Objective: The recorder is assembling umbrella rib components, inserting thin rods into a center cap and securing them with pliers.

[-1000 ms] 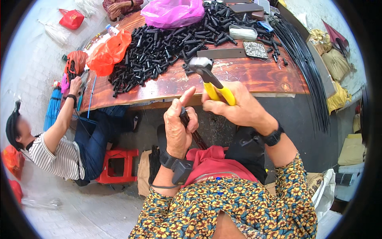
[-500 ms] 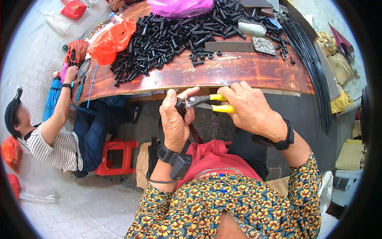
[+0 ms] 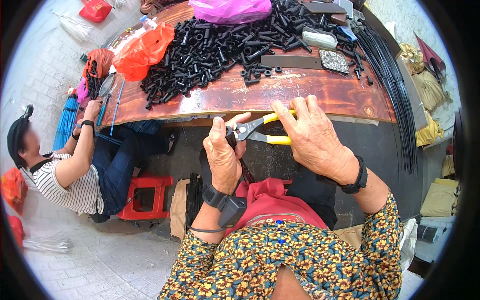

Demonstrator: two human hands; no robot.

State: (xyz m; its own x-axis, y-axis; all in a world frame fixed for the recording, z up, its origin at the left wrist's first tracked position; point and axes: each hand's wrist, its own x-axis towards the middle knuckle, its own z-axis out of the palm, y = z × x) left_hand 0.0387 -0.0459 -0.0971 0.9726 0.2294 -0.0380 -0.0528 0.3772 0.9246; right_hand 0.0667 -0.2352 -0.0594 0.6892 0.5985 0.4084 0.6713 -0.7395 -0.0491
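your right hand (image 3: 315,142) has its grip closed round the yellow-handled pliers (image 3: 260,131). handles run roughly level, right to left, so the pliers' long axis lies across you, head pointing at your left hand (image 3: 223,157).

left hand grip is closed on a small black part (image 3: 230,136), pinched between thumb and fingers, held up just below the edge of the surface (image 3: 310,95). a dark strand hangs down from it toward your lap; can't tell whether it's a cord or a rod.

the key relation: the black part sits right at the pliers' head, left of your right hand, touching or nearly so. can't tell from here whether the jaws are already biting on it, the thumb hides the contact. both hands are level with each other and close, in front of the surface edge, not over it.

so the part lies along the tool's own axis, off its nose. left hand is the one on the part, right hand only reaches it through the tool.

for reference: pile of black tube pieces (image 3: 210,45) is well apart, up on the surface, beyond both hands. bundle of long black rods (image 3: 395,85) runs down the right side, nearer your right arm. another person (image 3: 70,175) sits at lower left, clear of your hands.
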